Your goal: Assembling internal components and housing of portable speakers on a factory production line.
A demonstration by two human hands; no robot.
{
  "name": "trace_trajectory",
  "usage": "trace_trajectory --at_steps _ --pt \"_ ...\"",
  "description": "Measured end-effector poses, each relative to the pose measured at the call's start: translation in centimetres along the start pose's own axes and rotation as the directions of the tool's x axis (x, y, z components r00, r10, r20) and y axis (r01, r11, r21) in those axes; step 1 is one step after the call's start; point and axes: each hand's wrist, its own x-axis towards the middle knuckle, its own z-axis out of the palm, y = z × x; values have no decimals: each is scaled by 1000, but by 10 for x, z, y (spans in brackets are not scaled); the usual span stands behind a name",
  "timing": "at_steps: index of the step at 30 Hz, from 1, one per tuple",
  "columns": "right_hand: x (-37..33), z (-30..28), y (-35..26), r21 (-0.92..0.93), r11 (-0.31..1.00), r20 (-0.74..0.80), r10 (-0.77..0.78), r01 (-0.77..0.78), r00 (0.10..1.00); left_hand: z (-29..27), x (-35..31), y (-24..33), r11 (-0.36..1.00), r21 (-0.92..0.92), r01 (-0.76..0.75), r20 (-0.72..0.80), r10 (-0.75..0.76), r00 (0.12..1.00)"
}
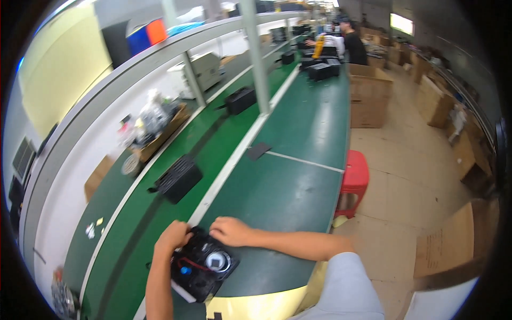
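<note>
In front of me, at the near end of the green bench, lies an opened black speaker housing [198, 279]. Its inside faces up and shows a round speaker [217, 262] with a silver magnet, red wires and a small blue part [185, 270]. My left hand [175, 235] is closed on the far left edge of the housing. At its far right edge, the curled fingers of my right hand [230, 231] grip the rim; their tips are partly hidden. Beyond my left hand, a closed black speaker box [178, 178] rests on the green conveyor belt.
Another black box [241, 100] sits farther along the belt. A dark flat piece [259, 150] lies on the bench [288, 192]. To the right are a red stool [355, 178] and a large cardboard box [370, 96]. A person [354, 45] stands at the far end.
</note>
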Motion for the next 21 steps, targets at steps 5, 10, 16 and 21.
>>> trace_trajectory --at_steps 5,10,16,21 --pt "0 -9 -14 738 533 401 146 -413 904 -31 -20 31 915 -394 84 -284 -208 936" --pt "-5 -6 -11 655 -58 754 -28 -754 657 -56 -52 63 920 -378 98 -391 -255 884" --pt "-8 -8 -20 702 -69 712 90 -708 697 -16 -180 49 981 -157 115 -728 -193 658" --pt "7 13 -19 662 -215 749 230 -718 621 35 -244 99 993 15 115 -712 -70 699"
